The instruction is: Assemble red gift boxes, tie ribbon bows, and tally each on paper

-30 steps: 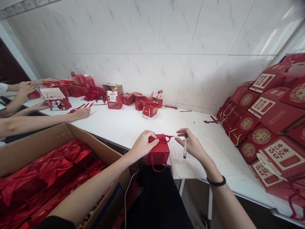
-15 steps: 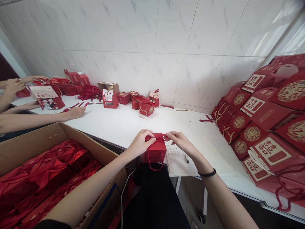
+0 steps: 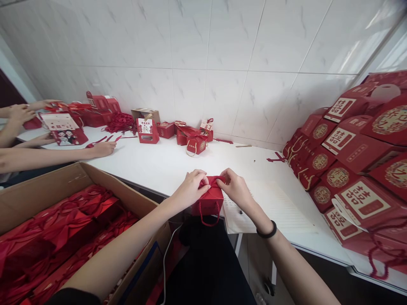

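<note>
A small red gift box (image 3: 210,204) with a twisted rope handle (image 3: 208,223) stands at the table's front edge, above my lap. Across its top lies a red ribbon (image 3: 213,181). My left hand (image 3: 195,185) pinches the ribbon from the left side of the box top. From the right, my right hand (image 3: 233,186) is closed on the same ribbon, thumb and finger close to the left fingertips. The knot or loop between the fingers is partly hidden. Under my right hand lies a sheet of lined paper (image 3: 280,212).
On my left stands a cardboard box (image 3: 104,176) full of ribboned red boxes. Stacked red gift boxes (image 3: 337,178) rise at the right. More small boxes (image 3: 196,145) stand near the wall. Other people's hands (image 3: 104,149) rest or work at the far left.
My right hand has moved left and inward along the ribbon, closer to my left hand. The ribbon loop that stuck out at the right is drawn in over the box top.
</note>
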`<state>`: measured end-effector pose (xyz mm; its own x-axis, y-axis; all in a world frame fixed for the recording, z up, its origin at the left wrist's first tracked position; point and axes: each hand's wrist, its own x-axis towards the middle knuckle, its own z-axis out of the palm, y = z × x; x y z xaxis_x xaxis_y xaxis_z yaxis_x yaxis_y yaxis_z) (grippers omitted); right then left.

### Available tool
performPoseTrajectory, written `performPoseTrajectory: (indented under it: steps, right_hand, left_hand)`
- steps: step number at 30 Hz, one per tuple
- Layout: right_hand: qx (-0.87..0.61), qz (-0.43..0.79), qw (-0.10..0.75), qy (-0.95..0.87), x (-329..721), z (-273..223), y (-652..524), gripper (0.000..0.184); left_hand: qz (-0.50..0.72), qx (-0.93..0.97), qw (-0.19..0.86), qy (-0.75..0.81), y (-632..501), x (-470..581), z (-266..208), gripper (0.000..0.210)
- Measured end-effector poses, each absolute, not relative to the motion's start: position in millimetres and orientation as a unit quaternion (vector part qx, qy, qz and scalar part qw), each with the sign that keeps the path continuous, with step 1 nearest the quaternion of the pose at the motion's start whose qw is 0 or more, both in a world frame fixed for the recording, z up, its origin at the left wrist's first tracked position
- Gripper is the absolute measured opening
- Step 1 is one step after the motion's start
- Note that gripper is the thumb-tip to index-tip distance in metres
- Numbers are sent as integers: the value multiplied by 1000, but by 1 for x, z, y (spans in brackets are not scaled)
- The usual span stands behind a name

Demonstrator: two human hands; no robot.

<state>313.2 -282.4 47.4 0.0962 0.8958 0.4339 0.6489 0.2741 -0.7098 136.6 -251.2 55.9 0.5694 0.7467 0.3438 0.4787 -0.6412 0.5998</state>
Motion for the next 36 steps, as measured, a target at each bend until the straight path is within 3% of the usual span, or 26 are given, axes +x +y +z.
performPoseTrajectory:
  steps: [4,11,21,31,36]
  right_hand:
    - [-580,151,459,-656,313,47,-282,11]
    - [-467,360,577,-565,316,53,-295,26]
    - [-456,411,621,-488,308,44,-286,44]
    - [-528,373,577,-499,312,47,-286,47]
    - [-574,172,569,-563,310,55,-289,39]
  left_hand:
    - [304,854,249,342,-250,136,55,5]
    - [335,840,267,334,-251,136,52,6]
    - [340,838,261,337,-249,137,53,2]
    - [341,838,264,334,-246,136,49,3]
    - [337,836,263,345,-248,136,51,4]
